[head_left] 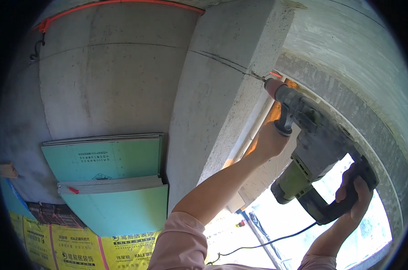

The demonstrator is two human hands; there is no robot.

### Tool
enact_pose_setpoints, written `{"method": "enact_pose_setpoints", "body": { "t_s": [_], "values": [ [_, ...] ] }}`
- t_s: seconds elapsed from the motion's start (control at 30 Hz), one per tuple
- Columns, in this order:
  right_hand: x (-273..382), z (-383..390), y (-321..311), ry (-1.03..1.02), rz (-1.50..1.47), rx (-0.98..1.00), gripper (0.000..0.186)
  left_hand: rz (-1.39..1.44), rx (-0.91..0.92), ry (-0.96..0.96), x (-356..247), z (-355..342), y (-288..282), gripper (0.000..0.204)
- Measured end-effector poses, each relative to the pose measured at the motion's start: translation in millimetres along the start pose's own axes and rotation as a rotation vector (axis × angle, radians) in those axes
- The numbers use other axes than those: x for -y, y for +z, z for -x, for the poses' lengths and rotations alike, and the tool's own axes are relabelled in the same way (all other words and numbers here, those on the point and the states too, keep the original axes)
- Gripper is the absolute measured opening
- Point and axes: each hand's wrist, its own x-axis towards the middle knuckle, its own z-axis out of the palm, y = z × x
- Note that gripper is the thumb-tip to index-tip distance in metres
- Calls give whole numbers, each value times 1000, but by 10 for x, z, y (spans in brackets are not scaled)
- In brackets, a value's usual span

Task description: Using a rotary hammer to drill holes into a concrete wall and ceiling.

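Observation:
With both arms raised, I hold a grey and green rotary hammer drill [320, 143] up against a concrete column [222, 96]. My left hand [274, 138] is closed around its black side handle [283, 120], just behind the reddish-brown chuck [273, 87]. On the rear handle [369, 174], my right hand [358, 198] is wrapped, fingers curled through the grip. The bit [261, 78] meets the column's edge beside dark marked lines [224, 61]; whether it has entered the concrete cannot be told. A black power cord [269, 243] hangs from the drill's lower end.
Green boards [118, 207] lean in a stack against the concrete wall [114, 90] at left. Yellow printed sheeting [73, 245] lies below them. An orange-red pipe [123, 2] runs along the top, and a black hook [38, 47] hangs there. A bright window opening [276, 220] is behind the drill.

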Motion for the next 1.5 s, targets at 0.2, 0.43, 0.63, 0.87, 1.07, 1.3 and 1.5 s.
{"method": "enact_pose_setpoints", "body": {
  "t_s": [0.2,0.43,0.63,0.87,1.07,1.3,1.5],
  "values": [
    [58,-62,-32,-22,55,-9,33,123,-28,28,-11,-11,95,34],
    [52,-11,-10,-78,96,18,33,188,-13,59,22,-44,153,30],
    [121,-13,122,-117,84,5,36,262,-9,39,9,-47,148,30],
    [136,-7,123,-121,140,-2,34,245,17,15,0,-54,139,31],
    [68,-30,29,-98,113,47,31,220,10,46,58,-88,151,29],
    [22,-60,-24,-70,81,54,32,183,-28,120,104,-129,173,23],
    [-4,-67,-86,-42,90,32,32,198,-24,120,88,-101,152,23]
  ]
}}
